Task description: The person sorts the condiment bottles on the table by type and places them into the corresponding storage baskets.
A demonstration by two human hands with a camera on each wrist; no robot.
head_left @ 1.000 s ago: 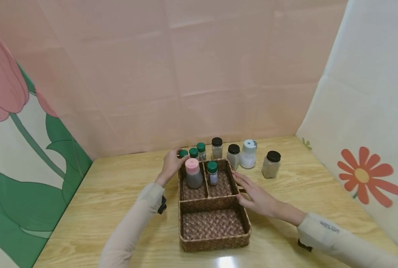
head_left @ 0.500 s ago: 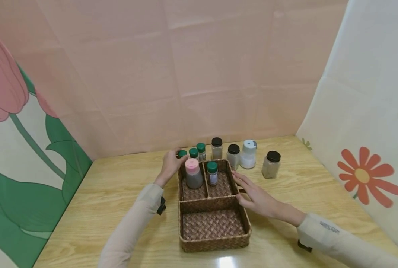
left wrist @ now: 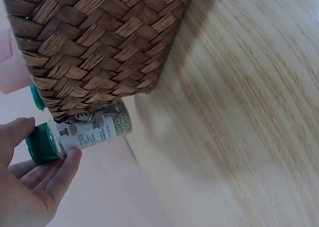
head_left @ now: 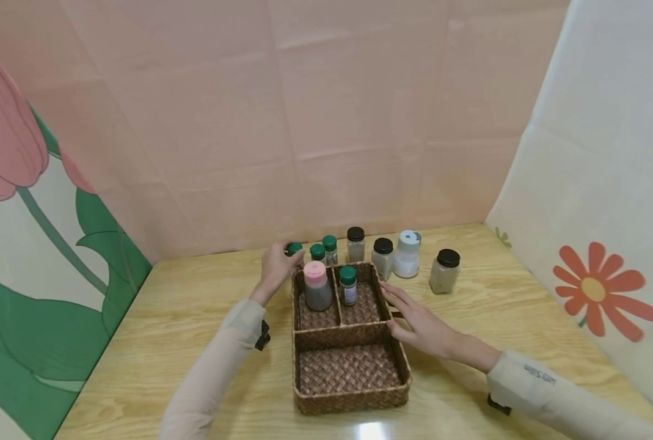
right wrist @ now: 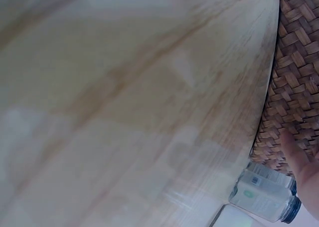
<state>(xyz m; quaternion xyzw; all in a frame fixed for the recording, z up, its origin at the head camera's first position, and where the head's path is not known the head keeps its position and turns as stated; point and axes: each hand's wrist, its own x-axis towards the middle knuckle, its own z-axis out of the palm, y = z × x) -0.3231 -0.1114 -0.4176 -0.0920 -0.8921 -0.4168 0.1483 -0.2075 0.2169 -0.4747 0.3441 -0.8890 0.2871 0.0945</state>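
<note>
Beside basket [left wrist: 99, 42], jar [left wrist: 77, 132] in left hand [left wrist: 30, 189], label [left wrist: 102, 130] (unreadable)

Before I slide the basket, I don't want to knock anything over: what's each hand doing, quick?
Left hand: holding a green-capped jar by its cap.
Right hand: open, touching the basket on its right side.

Left hand [head_left: 274, 269] gripping a green-capped jar [head_left: 295, 248], right hand [head_left: 424, 329] touching woven basket [head_left: 353, 401], pink-capped bottle [head_left: 317, 294] inside
</note>
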